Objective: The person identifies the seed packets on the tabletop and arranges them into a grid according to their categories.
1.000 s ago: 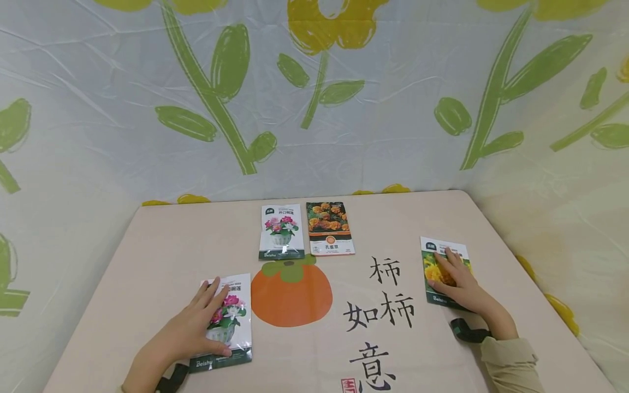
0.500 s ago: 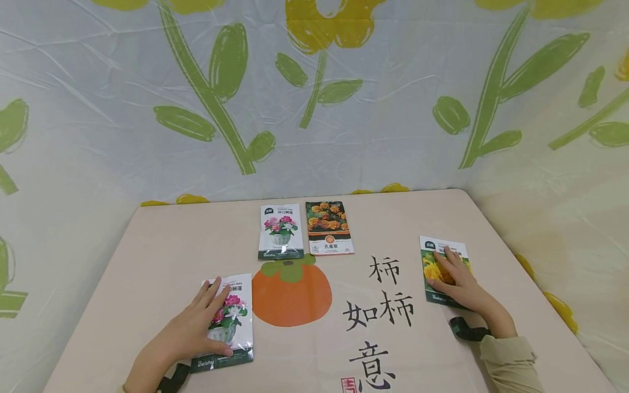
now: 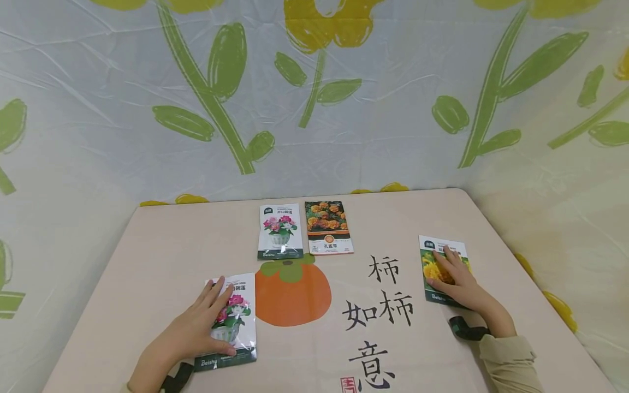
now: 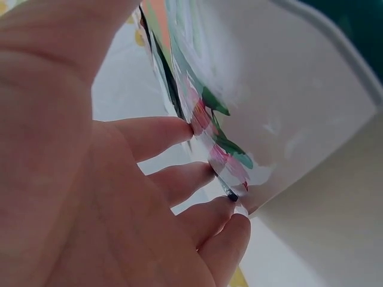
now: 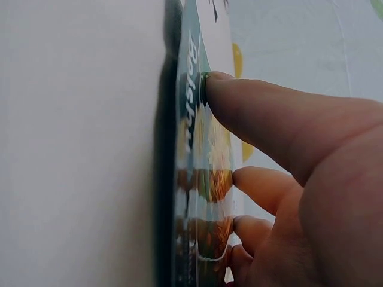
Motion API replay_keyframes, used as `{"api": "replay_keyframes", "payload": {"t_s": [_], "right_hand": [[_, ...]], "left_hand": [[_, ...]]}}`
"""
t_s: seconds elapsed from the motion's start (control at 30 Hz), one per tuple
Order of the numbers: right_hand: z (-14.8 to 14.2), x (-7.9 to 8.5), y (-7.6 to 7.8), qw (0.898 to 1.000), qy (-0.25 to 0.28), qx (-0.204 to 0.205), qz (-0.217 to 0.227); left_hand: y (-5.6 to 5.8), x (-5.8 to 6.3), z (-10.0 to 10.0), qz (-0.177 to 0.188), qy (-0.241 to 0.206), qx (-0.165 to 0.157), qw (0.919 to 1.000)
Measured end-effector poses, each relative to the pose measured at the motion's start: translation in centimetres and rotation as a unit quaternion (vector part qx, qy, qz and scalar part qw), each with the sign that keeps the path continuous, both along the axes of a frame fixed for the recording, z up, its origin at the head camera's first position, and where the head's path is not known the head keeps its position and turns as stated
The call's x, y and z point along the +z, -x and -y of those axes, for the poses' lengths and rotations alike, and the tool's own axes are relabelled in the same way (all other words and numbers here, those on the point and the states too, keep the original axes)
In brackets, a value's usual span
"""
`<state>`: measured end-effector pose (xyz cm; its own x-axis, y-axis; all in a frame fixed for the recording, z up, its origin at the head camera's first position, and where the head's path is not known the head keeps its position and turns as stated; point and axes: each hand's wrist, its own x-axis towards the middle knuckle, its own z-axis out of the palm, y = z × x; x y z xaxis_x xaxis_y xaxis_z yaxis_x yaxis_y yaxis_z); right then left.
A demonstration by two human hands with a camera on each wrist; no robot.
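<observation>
Left hand (image 3: 196, 330) flat on pink-flower seed packet (image 3: 235, 319), lower left of frame; right hand (image 3: 459, 284) flat on yellow-flower seed packet (image 3: 432, 267), right side, fingers straight, probably pinning both for sliding.

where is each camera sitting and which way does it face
Head: high, facing forward and down at the table; shows left hand, right hand, a sleeve.
Left wrist: under the palm, along the fingers touching the pink-flower seed packet.
Right wrist: along the fingers pressing the yellow-flower seed packet.
Head shares both packets.
</observation>
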<state>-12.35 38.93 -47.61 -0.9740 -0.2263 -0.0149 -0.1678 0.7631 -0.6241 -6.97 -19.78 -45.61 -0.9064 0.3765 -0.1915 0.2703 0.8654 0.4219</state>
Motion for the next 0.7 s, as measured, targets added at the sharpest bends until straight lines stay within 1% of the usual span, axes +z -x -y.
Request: {"api": "replay_keyframes", "payload": {"t_s": [0.57, 0.7], "right_hand": [[-0.02, -0.09, 0.03, 1.0, 0.0, 0.0, 0.004], [0.09, 0.03, -0.01, 1.0, -0.001, -0.005, 0.013]], "left_hand": [[0.34, -0.34, -0.47, 0.005, 0.004, -0.004, 1.0], [0.38, -0.31, -0.64, 0.003, 0.004, -0.003, 1.0]]}}
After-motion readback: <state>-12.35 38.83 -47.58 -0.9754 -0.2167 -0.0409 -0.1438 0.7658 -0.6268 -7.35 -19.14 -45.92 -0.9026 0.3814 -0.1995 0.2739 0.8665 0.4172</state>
